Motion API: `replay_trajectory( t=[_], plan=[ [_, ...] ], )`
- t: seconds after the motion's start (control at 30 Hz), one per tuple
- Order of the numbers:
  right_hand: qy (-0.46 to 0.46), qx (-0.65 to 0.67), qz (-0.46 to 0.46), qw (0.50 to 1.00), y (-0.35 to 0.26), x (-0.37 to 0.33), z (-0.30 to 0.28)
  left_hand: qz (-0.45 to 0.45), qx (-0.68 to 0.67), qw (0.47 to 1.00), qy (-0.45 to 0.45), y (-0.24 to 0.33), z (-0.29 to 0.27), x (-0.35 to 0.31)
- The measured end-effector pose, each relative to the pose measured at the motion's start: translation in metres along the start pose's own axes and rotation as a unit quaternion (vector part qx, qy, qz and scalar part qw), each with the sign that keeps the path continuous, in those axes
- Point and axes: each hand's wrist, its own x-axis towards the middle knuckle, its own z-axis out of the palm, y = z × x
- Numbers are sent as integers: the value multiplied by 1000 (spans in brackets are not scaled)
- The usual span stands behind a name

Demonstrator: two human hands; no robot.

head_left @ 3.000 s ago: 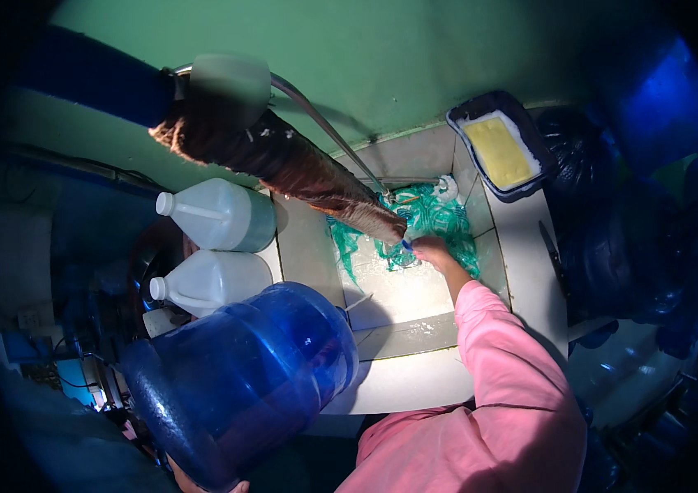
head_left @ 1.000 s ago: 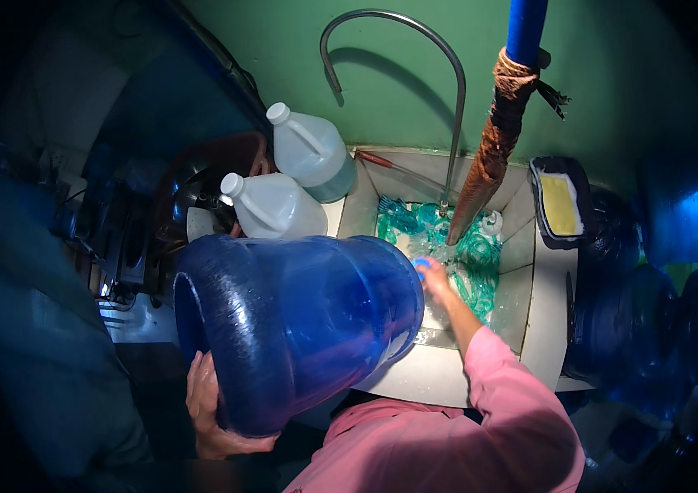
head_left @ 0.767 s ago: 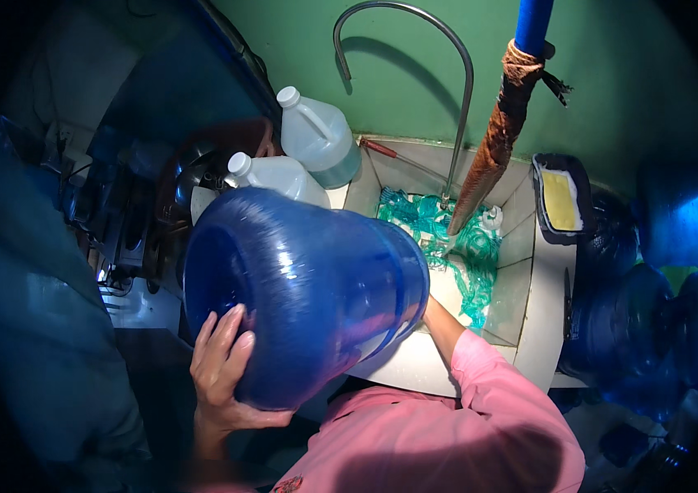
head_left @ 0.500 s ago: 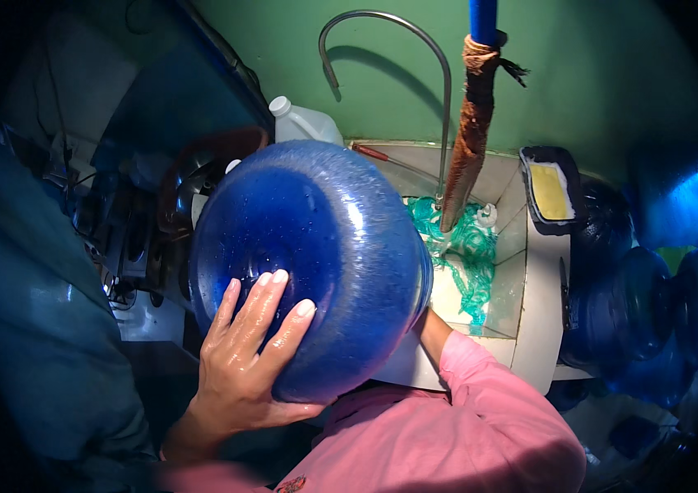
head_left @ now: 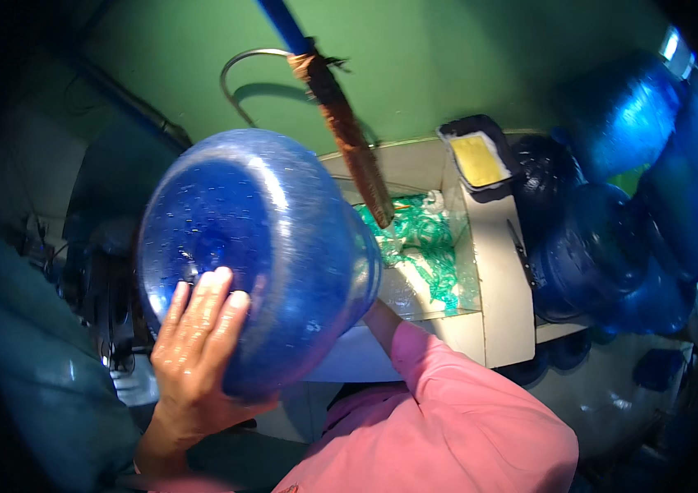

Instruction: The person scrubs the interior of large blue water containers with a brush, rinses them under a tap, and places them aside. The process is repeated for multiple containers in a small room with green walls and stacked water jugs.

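Behind the blue jug (head_left: 275,222), the right forearm's (head_left: 383,327) end, out of sight

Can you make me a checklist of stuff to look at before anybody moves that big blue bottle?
1. Left hand touching the big blue bottle: ok, its fingers are spread against the bottom.
2. Dry fingers: not ok, the left hand looks shiny and wet.
3. Right hand's hold: cannot tell, the bottle hides that hand; only the forearm and pink sleeve show.
4. Bottle's mouth: cannot tell, it faces away from us.
5. Space over the sink free: not ok, a brown-wrapped pole slants down into it.
6. Sink free of stuff: not ok, green stringy netting lies inside.
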Motion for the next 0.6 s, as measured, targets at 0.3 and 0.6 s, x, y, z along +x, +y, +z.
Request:
replay_trajectory(
  t=[0.3,0.6],
  plan=[
    [-50,123,-35,991,-10,-56,-27,-19,-76,989,127,1,-2,-34],
    [-92,127,-139,978,-46,-60,-1,-151,-235,949,144,-8,4,-52]
  ],
)
